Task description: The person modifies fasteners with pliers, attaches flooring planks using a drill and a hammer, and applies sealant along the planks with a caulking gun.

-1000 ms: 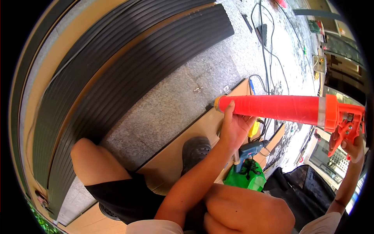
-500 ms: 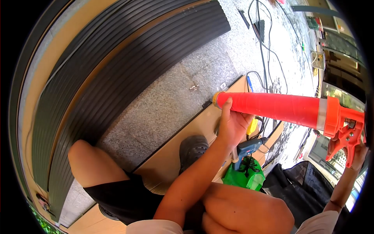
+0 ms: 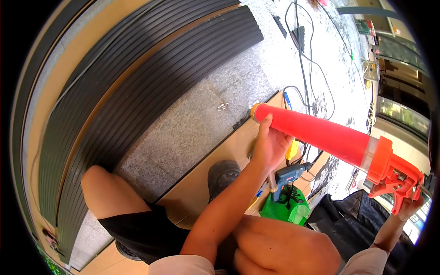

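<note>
A red caulking gun (image 3: 316, 133) slants across the right half of the view, its yellowish front end at the upper left and its orange trigger end lower at the right. My left hand (image 3: 274, 144) is closed around the barrel from below near that front end, thumb along the side. At the rear, my right hand (image 3: 409, 207) is closed at the handle, beside the trigger (image 3: 399, 198); the gun hides part of its fingers. Below the barrel, a blue power drill (image 3: 289, 176) lies by a green bag (image 3: 286, 208).
Dark ribbed boards (image 3: 156, 87) curve along the left. Several small metal pieces (image 3: 222, 106) lie on the grey stone floor (image 3: 188, 114). Cables (image 3: 300, 59) run across the floor at upper right. A black sheet (image 3: 341, 215) lies crumpled at lower right. My shoe (image 3: 222, 176) rests on tan boards.
The caulking gun's rear end has swung down and slightly left with my right hand, so the barrel tilts more steeply. My left hand has barely moved and keeps its hold.
</note>
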The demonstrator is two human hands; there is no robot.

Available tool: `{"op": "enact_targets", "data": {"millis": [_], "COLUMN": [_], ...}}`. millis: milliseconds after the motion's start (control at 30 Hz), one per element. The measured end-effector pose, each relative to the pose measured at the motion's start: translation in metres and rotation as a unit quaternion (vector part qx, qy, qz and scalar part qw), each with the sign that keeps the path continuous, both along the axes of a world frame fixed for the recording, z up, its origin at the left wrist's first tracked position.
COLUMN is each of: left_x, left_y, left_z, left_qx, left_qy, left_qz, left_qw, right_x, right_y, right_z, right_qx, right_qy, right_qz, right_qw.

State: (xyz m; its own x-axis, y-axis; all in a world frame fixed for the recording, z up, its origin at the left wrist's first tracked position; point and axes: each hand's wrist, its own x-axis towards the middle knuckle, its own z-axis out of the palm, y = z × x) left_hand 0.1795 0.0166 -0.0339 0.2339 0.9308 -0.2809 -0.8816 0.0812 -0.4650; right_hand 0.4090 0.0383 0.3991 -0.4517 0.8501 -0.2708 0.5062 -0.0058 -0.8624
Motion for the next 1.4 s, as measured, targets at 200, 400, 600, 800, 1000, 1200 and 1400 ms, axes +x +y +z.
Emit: {"op": "enact_targets", "data": {"millis": [200, 400, 600, 800, 1000, 1200, 1400], "left_x": [-0.008, -0.008, -0.009, -0.003, -0.001, -0.002, -0.002], "left_y": [0.004, -0.001, -0.011, -0.025, -0.033, -0.035, -0.036], "left_z": [0.021, 0.029, 0.026, 0.015, 0.011, 0.008, 0.003], "left_qx": [0.005, -0.022, -0.027, -0.044, -0.053, -0.060, -0.049], "left_qy": [0.030, 0.079, 0.121, 0.145, 0.149, 0.156, 0.153], "left_qz": [-0.045, -0.081, -0.086, -0.100, -0.111, -0.108, -0.098], "left_qw": [0.999, 0.993, 0.989, 0.983, 0.981, 0.980, 0.982], "right_x": [0.026, 0.028, 0.009, 0.013, 0.021, 0.019, 0.014], "right_y": [-0.018, -0.037, -0.046, -0.061, -0.061, -0.059, -0.060], "right_z": [-0.009, -0.038, -0.074, -0.087, -0.087, -0.087, -0.087], "right_qx": [0.050, 0.049, 0.025, 0.027, 0.005, -0.013, -0.027], "right_qy": [0.003, 0.008, -0.010, -0.026, -0.037, -0.056, -0.081], "right_qz": [-0.096, -0.127, -0.137, -0.220, -0.176, -0.146, -0.123], "right_qw": [0.994, 0.991, 0.990, 0.975, 0.984, 0.988, 0.989]}}
